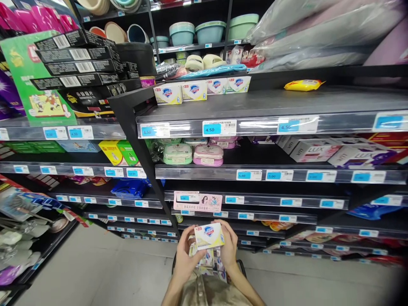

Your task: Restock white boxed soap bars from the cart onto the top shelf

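Observation:
A white and yellow soap box [209, 237] with a blue shield logo is held in front of my body. My left hand [185, 256] grips its left end, thumb along the lower edge. At the opposite end, the fingers of my right hand [230, 245] are closed around the box. Several more soap boxes [208, 258] lie just below, between my forearms; what carries them is mostly hidden. On the top shelf ahead, a short row of similar soap boxes [168, 94] stands upright along the back left.
Black shelves with a price-tag rail [219, 127] run across the front. A yellow packet [304, 85] lies at the top shelf's right. Green and pink soap cases [208, 154] sit one level lower. Black boxes [78, 55] are stacked at left. Grey floor [111, 272] lies below.

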### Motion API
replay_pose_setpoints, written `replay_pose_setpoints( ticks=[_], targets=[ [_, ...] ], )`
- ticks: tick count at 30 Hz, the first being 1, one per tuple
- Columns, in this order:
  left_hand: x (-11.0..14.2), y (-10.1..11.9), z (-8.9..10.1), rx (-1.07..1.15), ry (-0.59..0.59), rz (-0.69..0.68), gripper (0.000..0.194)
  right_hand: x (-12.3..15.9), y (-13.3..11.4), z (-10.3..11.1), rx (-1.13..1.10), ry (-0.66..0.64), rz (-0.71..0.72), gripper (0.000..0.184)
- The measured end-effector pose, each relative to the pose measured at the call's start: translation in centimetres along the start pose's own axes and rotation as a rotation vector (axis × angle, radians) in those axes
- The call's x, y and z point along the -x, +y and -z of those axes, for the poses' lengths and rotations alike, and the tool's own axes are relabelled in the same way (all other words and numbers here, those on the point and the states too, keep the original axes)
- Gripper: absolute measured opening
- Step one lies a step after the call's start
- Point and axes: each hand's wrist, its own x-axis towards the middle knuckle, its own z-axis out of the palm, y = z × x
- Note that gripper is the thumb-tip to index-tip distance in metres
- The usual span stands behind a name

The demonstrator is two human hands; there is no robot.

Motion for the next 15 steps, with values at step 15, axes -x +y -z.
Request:
replay_pose_setpoints(
  ticks=[15],
  targets=[
    [-0.9, 1.2, 0.0, -0.052, 0.092, 0.108, 0.067, 0.4, 0.8, 0.5, -0.115, -0.251, 0.03, 0.064]
  ],
)
